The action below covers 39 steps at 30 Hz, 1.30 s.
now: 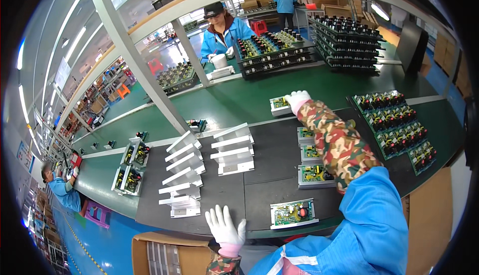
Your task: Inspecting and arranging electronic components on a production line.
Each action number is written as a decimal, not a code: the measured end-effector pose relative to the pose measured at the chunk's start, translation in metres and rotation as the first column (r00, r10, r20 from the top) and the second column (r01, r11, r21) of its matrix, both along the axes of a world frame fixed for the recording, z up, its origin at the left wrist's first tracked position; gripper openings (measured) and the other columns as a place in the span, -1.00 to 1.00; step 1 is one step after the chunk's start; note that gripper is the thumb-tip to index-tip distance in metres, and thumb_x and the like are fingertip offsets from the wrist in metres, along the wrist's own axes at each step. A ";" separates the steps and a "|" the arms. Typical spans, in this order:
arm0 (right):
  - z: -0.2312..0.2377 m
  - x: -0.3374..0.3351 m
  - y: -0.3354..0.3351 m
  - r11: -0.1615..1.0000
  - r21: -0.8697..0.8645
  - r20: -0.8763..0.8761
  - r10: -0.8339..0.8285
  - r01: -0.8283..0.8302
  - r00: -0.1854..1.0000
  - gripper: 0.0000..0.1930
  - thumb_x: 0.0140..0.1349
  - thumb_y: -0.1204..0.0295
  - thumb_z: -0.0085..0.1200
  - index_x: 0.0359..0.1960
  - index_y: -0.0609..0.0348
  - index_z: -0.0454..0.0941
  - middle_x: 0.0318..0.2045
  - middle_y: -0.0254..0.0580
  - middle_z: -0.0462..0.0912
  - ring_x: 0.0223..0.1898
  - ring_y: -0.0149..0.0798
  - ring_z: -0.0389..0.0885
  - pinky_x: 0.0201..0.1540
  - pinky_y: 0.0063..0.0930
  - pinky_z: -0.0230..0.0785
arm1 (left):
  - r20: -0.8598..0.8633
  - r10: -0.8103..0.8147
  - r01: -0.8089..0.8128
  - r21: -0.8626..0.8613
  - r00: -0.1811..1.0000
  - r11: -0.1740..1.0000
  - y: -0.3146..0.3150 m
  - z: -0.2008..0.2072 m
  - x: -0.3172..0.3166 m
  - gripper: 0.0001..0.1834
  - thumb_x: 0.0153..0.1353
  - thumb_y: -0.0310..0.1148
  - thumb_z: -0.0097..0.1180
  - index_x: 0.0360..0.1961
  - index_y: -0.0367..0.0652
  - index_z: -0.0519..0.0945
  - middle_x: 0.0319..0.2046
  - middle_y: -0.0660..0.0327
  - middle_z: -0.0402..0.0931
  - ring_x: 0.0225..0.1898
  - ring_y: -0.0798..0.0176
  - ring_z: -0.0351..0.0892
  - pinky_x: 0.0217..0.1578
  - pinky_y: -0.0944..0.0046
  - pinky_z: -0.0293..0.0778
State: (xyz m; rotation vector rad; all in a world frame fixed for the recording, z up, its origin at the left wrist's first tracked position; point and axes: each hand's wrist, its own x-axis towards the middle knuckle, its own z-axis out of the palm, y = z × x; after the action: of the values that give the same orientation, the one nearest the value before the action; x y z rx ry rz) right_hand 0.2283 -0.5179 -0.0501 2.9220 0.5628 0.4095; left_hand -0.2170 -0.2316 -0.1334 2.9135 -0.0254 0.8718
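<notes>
My right hand point(298, 99), in a white glove, reaches far across the bench with its fingers closed on the right end of a circuit board in a silver metal bracket point(279, 106). Below that arm, several more bracketed circuit boards point(315, 174) stand in a column, partly hidden by my camouflage sleeve. My left hand point(224, 227), also gloved, is held with fingers spread at the near edge and holds nothing. Right of it lies a circuit board in a bracket point(294, 213). Beyond it are two rows of bare metal brackets point(182, 197), point(234, 160).
A black tray of circuit boards point(394, 123) lies at right. Stacked board trays point(347, 43) stand at the back. Several finished-looking assemblies point(130, 168) sit at left. An open carton point(194, 260) holds metal pieces below. A co-worker point(224, 35) sits opposite; a post point(134, 50) rises between.
</notes>
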 end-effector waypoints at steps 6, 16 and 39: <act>-0.022 0.010 0.006 0.998 -0.016 -0.066 -0.065 0.064 0.996 -0.59 0.20 0.21 0.08 0.11 -0.14 0.53 -0.04 -0.05 0.65 -0.09 0.00 0.65 0.07 -0.05 0.46 | -0.050 -0.041 0.042 0.022 0.998 0.999 0.001 0.000 0.001 -0.27 0.30 0.03 0.05 0.26 -0.41 0.36 0.26 -0.29 0.31 0.26 -0.45 0.27 0.40 -0.39 0.03; 0.073 -0.247 0.001 0.634 0.267 -0.201 0.773 -0.726 0.601 -0.29 0.15 -0.11 0.21 0.23 0.08 0.49 0.10 -0.04 0.60 -0.03 0.10 0.59 0.10 -0.04 0.40 | -0.029 -0.018 0.017 -0.052 0.999 0.999 0.001 -0.003 0.001 -0.27 0.29 -0.05 0.09 0.32 -0.39 0.34 0.35 -0.23 0.26 0.37 -0.35 0.19 0.44 -0.36 -0.06; 0.014 -0.359 -0.036 0.924 0.283 -0.453 0.366 -0.258 0.813 -0.31 0.21 0.07 0.24 0.31 0.11 0.34 -0.07 -0.04 0.60 -0.17 -0.02 0.64 -0.06 -0.17 0.46 | -0.234 -0.562 0.481 -0.325 0.794 0.814 -0.071 0.055 0.052 -0.09 0.25 0.26 0.11 0.29 -0.39 0.36 0.11 -0.18 0.53 0.32 -0.27 0.33 0.46 -0.23 -0.02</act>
State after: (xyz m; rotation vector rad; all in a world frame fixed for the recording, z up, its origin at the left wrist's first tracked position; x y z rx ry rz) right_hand -0.1304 -0.5539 -0.0360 3.1387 1.1485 -0.3048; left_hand -0.1651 -0.3023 -0.0782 2.5503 -0.6255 0.2762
